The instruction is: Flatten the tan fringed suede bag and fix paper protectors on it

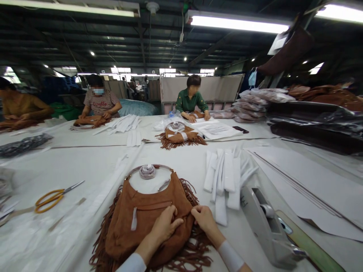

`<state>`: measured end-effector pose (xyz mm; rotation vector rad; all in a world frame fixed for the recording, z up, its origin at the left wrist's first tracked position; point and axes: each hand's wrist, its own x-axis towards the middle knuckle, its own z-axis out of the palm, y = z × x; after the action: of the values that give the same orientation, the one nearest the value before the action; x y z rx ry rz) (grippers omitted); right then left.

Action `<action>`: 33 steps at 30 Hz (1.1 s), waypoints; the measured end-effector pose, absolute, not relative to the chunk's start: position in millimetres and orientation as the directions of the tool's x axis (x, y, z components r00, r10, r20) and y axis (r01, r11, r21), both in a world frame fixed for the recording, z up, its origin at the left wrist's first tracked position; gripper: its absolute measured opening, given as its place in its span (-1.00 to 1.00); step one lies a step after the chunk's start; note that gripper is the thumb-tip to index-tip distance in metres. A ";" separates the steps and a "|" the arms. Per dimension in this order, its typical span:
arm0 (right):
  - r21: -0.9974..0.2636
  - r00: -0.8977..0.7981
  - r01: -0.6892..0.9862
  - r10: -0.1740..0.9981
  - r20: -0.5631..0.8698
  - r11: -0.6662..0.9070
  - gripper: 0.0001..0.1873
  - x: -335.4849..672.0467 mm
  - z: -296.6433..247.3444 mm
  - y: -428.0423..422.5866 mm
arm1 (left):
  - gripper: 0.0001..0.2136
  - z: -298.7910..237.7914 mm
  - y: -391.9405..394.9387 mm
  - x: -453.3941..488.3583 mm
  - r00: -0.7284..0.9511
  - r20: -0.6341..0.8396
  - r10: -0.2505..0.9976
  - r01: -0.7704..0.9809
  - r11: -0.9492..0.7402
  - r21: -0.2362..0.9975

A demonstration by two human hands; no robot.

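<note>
Fringed bag (127,230) lies on the bench (90,162); the left hand (166,225) rests on its front, fingers bent, grip unclear; the right hand (204,218) pinches its right edge, fingers closed. Tape dispenser (265,236), scissors (62,192) and strips (229,172) flank it. Beyond: second bag (178,136), three people (185,99).

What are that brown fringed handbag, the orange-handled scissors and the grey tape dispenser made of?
The brown fringed handbag looks like matte suede or imitation, from its dull, creased surface. The orange-handled scissors have greyish, glinting blades, likely metal, and evenly coloured grips, perhaps plastic. The grey tape dispenser: probably plastic, judging by its smooth, even body.
</note>
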<state>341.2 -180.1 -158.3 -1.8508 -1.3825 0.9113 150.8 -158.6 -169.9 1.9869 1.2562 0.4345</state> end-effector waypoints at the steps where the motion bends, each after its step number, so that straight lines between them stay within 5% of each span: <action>1: -0.831 0.172 0.505 0.971 -0.167 -0.233 -0.75 342.7 -157.8 -180.2 | -0.84 -169.3 -158.5 151.3 0.465 -0.104 0.879 0.659 -0.265 0.704; 10: -0.837 0.097 0.527 0.989 -0.110 -0.145 -0.46 342.4 -144.3 -187.1 | -0.81 -157.5 -161.4 158.3 0.429 -0.141 0.892 0.754 -0.268 0.600; 20: -0.622 0.231 0.765 0.973 0.019 -0.169 -0.76 311.5 -166.6 -169.9 | -0.73 -145.8 -158.2 152.4 0.356 -0.141 0.924 0.772 -0.206 0.602; 28: -0.448 0.129 0.892 0.984 0.120 -0.063 -0.75 319.2 -183.0 -160.0 | -0.67 -115.2 -163.0 135.0 0.343 -0.012 0.939 0.702 -0.248 0.667; 31: -0.435 0.115 0.898 0.989 0.095 -0.062 -0.75 317.7 -174.6 -160.3 | -0.72 -91.5 -171.7 90.6 0.118 0.215 0.969 0.698 -0.235 0.677; 33: -0.421 0.115 0.904 0.989 0.089 -0.067 -0.76 314.6 -167.9 -160.2 | -0.71 -87.3 -175.3 49.5 -0.163 0.284 0.945 0.759 -0.064 0.648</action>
<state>314.6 -160.2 -167.9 -2.0277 -1.8430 0.3131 49.5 -175.3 -87.3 1.8423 1.9534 1.0490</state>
